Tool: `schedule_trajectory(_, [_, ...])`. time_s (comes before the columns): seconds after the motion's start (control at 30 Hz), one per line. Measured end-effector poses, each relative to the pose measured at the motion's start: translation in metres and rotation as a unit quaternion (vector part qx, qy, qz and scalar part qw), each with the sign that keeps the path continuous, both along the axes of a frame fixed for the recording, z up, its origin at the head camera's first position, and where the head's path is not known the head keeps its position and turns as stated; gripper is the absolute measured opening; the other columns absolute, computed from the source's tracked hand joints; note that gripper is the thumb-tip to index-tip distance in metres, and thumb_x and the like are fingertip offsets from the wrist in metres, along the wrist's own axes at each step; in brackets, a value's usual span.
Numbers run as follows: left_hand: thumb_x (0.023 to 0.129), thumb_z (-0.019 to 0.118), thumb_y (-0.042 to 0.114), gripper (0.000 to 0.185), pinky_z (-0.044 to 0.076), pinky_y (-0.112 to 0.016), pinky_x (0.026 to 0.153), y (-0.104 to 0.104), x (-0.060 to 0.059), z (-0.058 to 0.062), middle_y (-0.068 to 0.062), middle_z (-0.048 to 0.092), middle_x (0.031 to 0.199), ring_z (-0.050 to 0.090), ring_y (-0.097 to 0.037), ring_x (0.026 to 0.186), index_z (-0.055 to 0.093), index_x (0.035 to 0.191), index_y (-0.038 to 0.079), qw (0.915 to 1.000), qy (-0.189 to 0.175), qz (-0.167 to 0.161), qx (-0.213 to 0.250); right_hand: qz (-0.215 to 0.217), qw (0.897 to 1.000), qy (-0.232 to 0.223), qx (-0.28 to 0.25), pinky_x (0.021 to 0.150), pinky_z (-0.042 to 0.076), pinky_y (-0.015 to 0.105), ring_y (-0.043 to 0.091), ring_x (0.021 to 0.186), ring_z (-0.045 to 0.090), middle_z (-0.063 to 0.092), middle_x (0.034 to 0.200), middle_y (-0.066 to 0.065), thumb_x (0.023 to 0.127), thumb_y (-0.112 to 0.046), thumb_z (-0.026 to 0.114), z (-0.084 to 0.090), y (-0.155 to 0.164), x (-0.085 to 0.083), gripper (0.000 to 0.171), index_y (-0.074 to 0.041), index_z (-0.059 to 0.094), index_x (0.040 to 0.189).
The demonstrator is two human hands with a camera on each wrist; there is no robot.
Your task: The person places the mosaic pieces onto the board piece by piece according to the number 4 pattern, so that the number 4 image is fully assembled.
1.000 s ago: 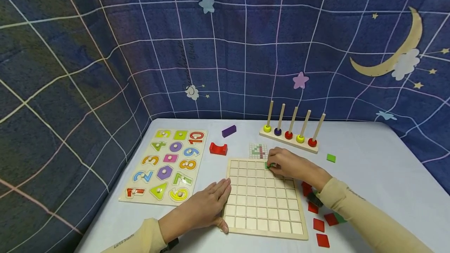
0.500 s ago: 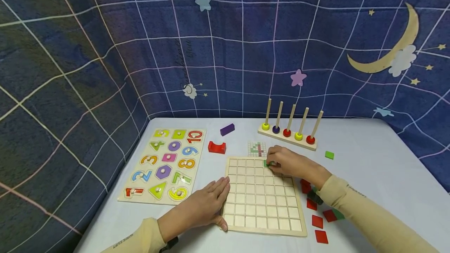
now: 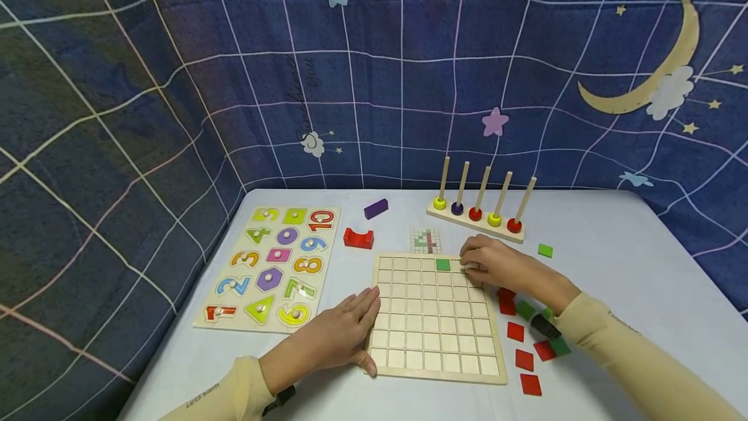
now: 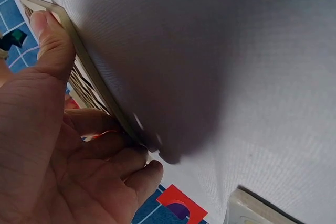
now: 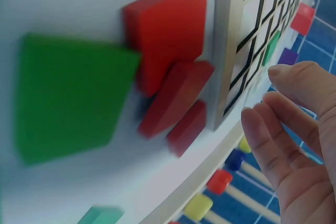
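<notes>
I've set a green tile (image 3: 443,264) in the grid board (image 3: 435,369)'s top row; my right hand (image 3: 497,267), fingers loosely curled and empty, hovers beside it. My left hand (image 3: 333,336) lies flat, thumb hooked on the board's edge. Next I'd fetch another tile right of the board.

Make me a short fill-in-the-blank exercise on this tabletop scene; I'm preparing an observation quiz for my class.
1. The single tile seated in the wooden grid board is coloured ____.
2. The left hand rests on the board's ____ edge.
3. The peg rack behind the right hand has ____ upright pegs.
4. The arch-shaped block beside the number puzzle is coloured ____.

Missing words: green; left; five; red
</notes>
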State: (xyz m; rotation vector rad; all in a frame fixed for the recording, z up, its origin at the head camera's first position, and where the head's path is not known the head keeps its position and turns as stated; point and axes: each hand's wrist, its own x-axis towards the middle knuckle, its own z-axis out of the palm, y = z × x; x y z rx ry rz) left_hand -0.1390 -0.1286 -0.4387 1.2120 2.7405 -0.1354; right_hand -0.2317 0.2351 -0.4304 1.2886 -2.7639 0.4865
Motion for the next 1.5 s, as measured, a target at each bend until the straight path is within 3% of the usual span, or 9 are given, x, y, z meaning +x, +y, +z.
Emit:
schedule_trajectory(0.37, [0.083,0.067,0.075,0.115,0.042,-0.044,0.129,0.001,0.001,-0.001,-0.025,0.040,0.170,0.043,-0.035,0.159,0.043,0.159,-0.007,1.0000,0.004,-0.001,-0.001,-0.020,0.999,0.024,0.010,0.080,0.067,0.034,0.021,0.095,0.069,0.073,0.105,0.006,0.088,0.001,0.084,0.005,0.037,0.014,0.013,-0.006,0.082,0.098])
schedule_trajectory(0.8, [0.084,0.067,0.075,0.115,0.042,-0.043,0.129,-0.001,0.002,-0.002,-0.025,0.039,0.171,0.042,-0.034,0.159,0.042,0.160,-0.007,1.0000,0.006,0.001,-0.001,-0.086,0.996,-0.035,0.014,0.074,0.066,0.031,0.016,0.088,0.066,0.072,0.104,0.002,0.084,-0.006,0.088,0.005,0.085,0.035,0.017,-0.013,0.080,0.097])
schedule_trajectory(1.0, [0.084,0.068,0.075,0.114,0.043,-0.044,0.128,-0.001,0.001,0.000,-0.026,0.040,0.170,0.044,-0.035,0.158,0.043,0.159,-0.008,1.0000,0.009,-0.004,0.001,-0.119,0.990,-0.068,0.020,0.073,0.065,0.028,0.014,0.088,0.065,0.071,0.103,0.002,0.083,-0.002,0.088,-0.001,0.099,0.034,0.020,-0.013,0.080,0.098])
schedule_trajectory(1.3, [0.083,0.069,0.074,0.114,0.044,-0.044,0.127,0.000,0.002,0.001,-0.026,0.042,0.169,0.045,-0.035,0.157,0.044,0.158,-0.008,0.9999,0.014,-0.006,0.002,-0.119,0.989,-0.082,0.024,0.070,0.061,0.024,0.005,0.081,0.059,0.069,0.096,-0.002,0.085,-0.001,0.086,-0.007,0.102,0.029,0.018,-0.012,0.078,0.097])
schedule_trajectory(1.5, [0.082,0.069,0.075,0.115,0.045,-0.043,0.127,0.001,0.002,0.001,-0.026,0.043,0.168,0.047,-0.035,0.156,0.044,0.158,-0.008,0.9997,0.022,-0.010,0.001,-0.099,0.994,-0.035,0.013,0.073,0.063,0.027,0.007,0.083,0.061,0.070,0.096,-0.003,0.084,-0.001,0.086,-0.003,0.096,0.027,0.018,-0.010,0.080,0.098])
